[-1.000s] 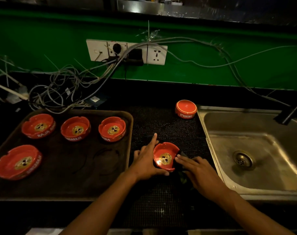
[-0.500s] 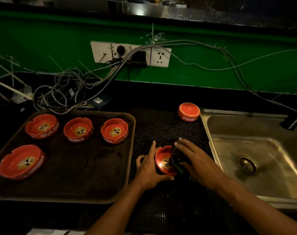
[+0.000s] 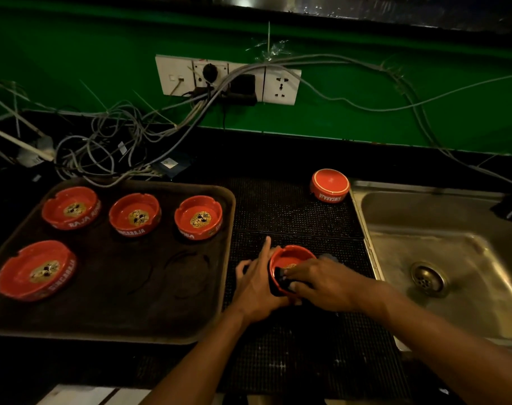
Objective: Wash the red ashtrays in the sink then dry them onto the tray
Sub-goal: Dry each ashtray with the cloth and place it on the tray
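A person's two bare hands work on a dark tabletop under dim light, seen from above. The left hand (image 3: 256, 283) cups the near-left side of a red ashtray (image 3: 289, 260) that sits upright on a black dotted mat (image 3: 292, 211), its forefinger stretched out straight along the rim and its thumb wrapped round the front. The right hand (image 3: 326, 283) reaches into the bowl from the right, its grip pressed down on a dark cloth (image 3: 284, 283) that lies inside the ashtray and over its near edge. To the left, a brown tray (image 3: 173, 302) holds four more red ashtrays, all upright, each with a gold emblem in the bottom: three in a back row and one at the front left (image 3: 37, 270). The front one and the middle back one (image 3: 135, 214) read "SINGARAJA" in white on the side; the back-left one (image 3: 71, 207) shows "RAJA" (the rest of the word turns out of view), and the writing on the back-right one (image 3: 198, 217) is too partial to read. Another red ashtray (image 3: 330, 185) stands upside down at the far edge of the mat, just beside the steel sink (image 3: 453, 258), its "SINGARAJA" lettering inverted. Behind, a green wall (image 3: 73, 54) carries a white socket strip (image 3: 228, 78) and tangled grey cables (image 3: 111, 141).
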